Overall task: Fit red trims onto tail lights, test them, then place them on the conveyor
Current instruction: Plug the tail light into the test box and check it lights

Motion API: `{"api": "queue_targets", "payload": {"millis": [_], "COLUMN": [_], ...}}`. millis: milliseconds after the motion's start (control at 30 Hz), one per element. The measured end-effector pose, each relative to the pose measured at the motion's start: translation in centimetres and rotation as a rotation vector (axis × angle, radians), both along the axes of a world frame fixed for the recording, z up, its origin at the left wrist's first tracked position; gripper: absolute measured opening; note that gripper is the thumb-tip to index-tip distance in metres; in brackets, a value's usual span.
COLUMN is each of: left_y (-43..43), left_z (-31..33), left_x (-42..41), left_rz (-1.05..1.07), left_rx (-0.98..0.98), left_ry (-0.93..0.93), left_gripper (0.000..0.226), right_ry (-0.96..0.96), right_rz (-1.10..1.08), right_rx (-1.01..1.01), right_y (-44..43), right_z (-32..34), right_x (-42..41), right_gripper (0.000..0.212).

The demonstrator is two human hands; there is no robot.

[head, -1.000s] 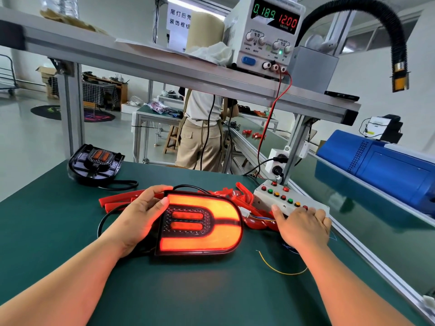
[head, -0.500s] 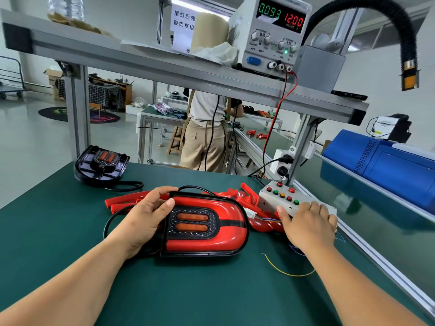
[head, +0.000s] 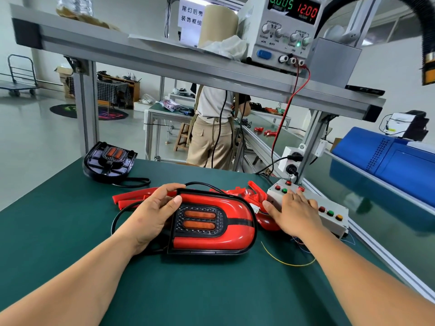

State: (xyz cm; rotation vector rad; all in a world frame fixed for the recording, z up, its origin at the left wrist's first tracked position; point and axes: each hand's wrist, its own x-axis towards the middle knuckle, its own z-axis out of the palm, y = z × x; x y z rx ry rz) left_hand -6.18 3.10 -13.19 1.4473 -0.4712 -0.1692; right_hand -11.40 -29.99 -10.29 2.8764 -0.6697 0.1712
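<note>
On the green bench (head: pixel 70 243), centre of the head view, a red-trimmed tail light (head: pixel 211 234) lies flat and unlit, its left edge gripped by the left hand (head: pixel 153 215), thumb on top. The right hand (head: pixel 295 214) rests flat, fingers straight, on a white button box (head: pixel 334 222) just beside the light. Loose red trims (head: pixel 131 196) lie behind, and another tail light (head: pixel 109 161) sits at the bench's far left.

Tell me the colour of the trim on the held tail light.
The trim is red; the head view shows it.
</note>
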Motion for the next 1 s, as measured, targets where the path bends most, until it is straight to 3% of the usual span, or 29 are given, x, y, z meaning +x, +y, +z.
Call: {"api": "queue_targets", "payload": {"millis": [400, 700, 1000], "left_y": [-0.13, -0.12, -0.11], "left_z": [-0.22, -0.32, -0.04], "left_x": [0.27, 0.38, 0.19], "left_rz": [0.006, 0.011, 0.009], "left_rx": [-0.053, -0.051, -0.024], "left_ry": [0.044, 0.04, 0.022], "left_gripper": [0.029, 0.03, 0.025], "right_ry": [0.008, 0.013, -0.002], "right_rz": [-0.023, -0.012, -0.023], "right_rx": [0.036, 0.016, -0.011], "right_y": [0.14, 0.23, 0.09], "right_z": [-0.15, -0.15, -0.74], "right_x": [0.15, 0.11, 0.34], "right_gripper": [0.108, 0.125, 0.106]}}
